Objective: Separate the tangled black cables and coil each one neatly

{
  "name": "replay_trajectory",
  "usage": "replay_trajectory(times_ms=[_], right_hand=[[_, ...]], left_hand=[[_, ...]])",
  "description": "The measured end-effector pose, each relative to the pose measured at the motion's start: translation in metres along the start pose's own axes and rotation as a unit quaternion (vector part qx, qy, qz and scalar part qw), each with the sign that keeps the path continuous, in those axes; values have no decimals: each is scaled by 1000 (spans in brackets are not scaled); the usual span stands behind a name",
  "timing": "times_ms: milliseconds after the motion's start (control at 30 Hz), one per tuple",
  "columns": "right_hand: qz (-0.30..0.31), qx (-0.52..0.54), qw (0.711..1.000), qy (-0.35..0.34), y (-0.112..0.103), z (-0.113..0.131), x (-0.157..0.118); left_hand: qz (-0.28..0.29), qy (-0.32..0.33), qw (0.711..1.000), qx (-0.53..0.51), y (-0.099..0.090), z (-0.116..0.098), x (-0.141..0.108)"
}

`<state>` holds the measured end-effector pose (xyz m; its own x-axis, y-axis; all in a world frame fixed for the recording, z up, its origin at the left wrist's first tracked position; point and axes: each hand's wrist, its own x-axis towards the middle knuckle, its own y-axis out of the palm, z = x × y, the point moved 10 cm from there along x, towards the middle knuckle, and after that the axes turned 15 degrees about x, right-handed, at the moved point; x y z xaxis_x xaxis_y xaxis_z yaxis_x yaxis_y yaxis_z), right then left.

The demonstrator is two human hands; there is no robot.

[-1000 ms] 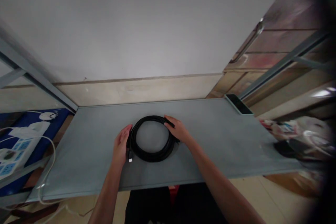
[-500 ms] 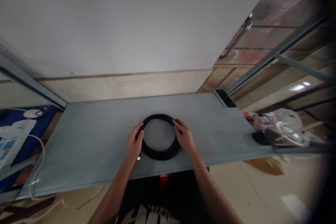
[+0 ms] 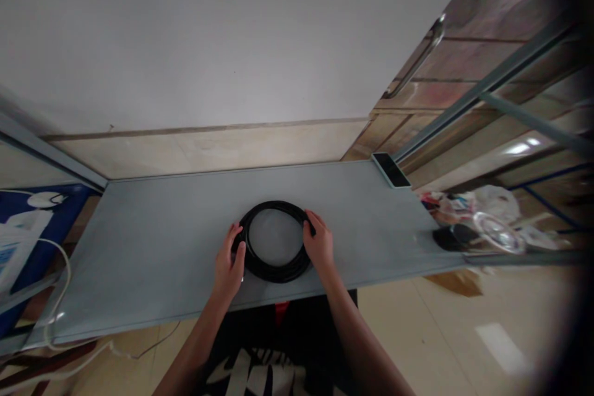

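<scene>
A coil of black cable (image 3: 277, 273) lies as a round ring on the grey shelf (image 3: 153, 235), near its front edge. At the coil's left side is my left hand (image 3: 229, 263), thumb and fingers around the cable. On the opposite side my right hand (image 3: 318, 241) grips the ring near its upper right, its fingertips over the strands. A small white bit shows just below my left hand; what it belongs to is hidden.
A phone (image 3: 391, 170) lies at the shelf's back right corner. Beyond the right end are a black cup-like object (image 3: 452, 238) and plastic bags (image 3: 499, 204). A white cable (image 3: 68, 266) hangs over the left end. A wall stands behind.
The view has shifted slightly, so shelf and phone appear further left. My left hand's thumb and fingers are spread a little wider at the coil; my right hand still holds its side.
</scene>
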<state>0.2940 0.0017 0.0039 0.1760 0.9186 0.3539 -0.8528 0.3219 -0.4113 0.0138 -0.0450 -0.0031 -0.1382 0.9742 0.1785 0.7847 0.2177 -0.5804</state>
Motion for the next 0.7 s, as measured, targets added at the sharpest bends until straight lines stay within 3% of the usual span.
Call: replay_trajectory(times_ms=[167,267,467,700], right_hand=[[70,-72,995,-17,18,5,-3],[88,-59,994,-9,18,3,-3],[99,-23,995,-17,10,2,-11],[44,-42,997,-41,8,9,-19]], left_hand=[[-86,-21,996,4,5,-15,-2],[-121,-35,992,3,5,-17,2],[-35,37,982,180,19,-33,3],[17,82,986,141,30,-55,-12]])
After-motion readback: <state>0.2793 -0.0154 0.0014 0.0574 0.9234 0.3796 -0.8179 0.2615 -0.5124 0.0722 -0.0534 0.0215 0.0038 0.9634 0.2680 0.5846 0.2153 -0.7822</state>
